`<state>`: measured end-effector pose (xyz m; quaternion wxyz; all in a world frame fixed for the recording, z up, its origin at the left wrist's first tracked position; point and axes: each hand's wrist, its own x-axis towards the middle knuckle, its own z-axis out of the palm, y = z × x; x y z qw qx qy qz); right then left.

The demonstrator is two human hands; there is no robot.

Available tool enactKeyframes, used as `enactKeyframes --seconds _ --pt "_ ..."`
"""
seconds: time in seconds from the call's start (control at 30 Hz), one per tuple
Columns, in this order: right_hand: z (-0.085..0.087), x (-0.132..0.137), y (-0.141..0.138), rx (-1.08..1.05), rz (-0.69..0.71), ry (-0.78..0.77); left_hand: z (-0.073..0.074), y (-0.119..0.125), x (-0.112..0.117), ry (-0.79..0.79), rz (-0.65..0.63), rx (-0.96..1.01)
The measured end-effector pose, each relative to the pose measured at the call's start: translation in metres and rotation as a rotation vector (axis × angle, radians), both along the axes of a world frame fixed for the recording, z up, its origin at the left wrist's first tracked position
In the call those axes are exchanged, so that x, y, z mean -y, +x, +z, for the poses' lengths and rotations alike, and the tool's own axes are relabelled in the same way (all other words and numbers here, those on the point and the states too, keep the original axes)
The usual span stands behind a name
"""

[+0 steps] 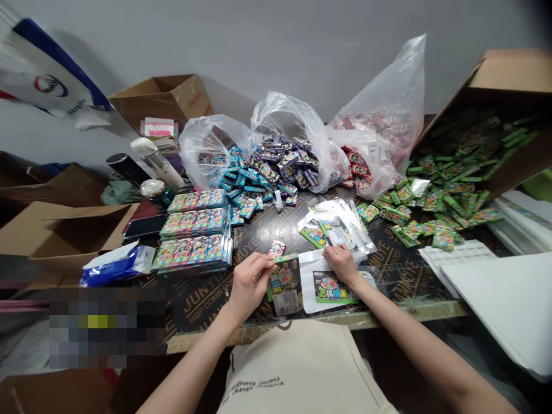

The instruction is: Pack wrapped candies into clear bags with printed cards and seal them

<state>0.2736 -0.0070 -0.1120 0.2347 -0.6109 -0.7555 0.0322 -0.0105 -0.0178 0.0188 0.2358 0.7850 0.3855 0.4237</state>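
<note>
My left hand (251,282) is closed in a pinch on the upper left corner of a black and green printed packet (287,287), held near the table's front edge. Just right of it lies a white pouch (308,282) with a black and green printed panel. The fingers of my right hand (344,264) are closed on this pouch's upper edge. Beyond my hands is a small red and white packet (276,248). A loose pile of silvery and printed pouches (340,224) lies behind my right hand.
Stacked strips of colourful packets (194,230) stand at left, beside a phone (145,226). Plastic bags (297,109) at the back spill blue, purple and red packets. Green packets (431,201) pour from a tipped carton (513,75) at right, near white sheets (504,305).
</note>
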Motion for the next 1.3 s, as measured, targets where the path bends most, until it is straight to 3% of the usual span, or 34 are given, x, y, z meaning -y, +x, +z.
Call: enactKeyframes --seconds 0.17,0.27,0.33,0.43,0.5,0.57,0.67,0.83,1.03,1.2,1.3 --pt "0.008 -0.005 -0.001 -0.178 -0.024 -0.087 -0.004 -0.002 0.001 -0.003 -0.017 -0.035" --pt "0.022 -0.016 0.004 -0.3 -0.082 -0.122 -0.008 -0.003 0.001 0.03 -0.042 -0.032" --pt "0.042 -0.026 0.005 -0.363 -0.13 -0.103 -0.009 -0.004 0.001 0.048 -0.042 -0.041" --pt "0.092 -0.037 -0.01 -0.549 -0.116 -0.029 -0.007 -0.002 0.002 0.051 -0.034 -0.052" --pt "0.132 -0.038 -0.031 -0.687 0.057 -0.052 -0.005 -0.001 0.002 0.035 -0.019 -0.031" --pt "0.167 -0.035 -0.055 -0.688 0.337 -0.211 -0.003 -0.001 0.002 0.019 0.002 0.0" --pt "0.198 -0.031 -0.086 -0.586 0.62 -0.408 -0.002 -0.001 0.003 -0.009 0.016 0.021" --pt "0.197 -0.034 -0.105 -0.417 0.799 -0.535 0.002 -0.003 0.006 -0.035 -0.002 0.008" --pt "0.186 -0.036 -0.107 -0.386 0.766 -0.565 -0.001 0.002 0.006 0.018 0.063 0.017" --pt "0.165 -0.032 -0.108 -0.563 0.545 -0.508 -0.003 0.007 0.005 0.012 0.107 0.034" --pt "0.148 -0.027 -0.108 -0.881 0.378 -0.748 0.007 0.007 0.001 -0.059 0.083 -0.027"
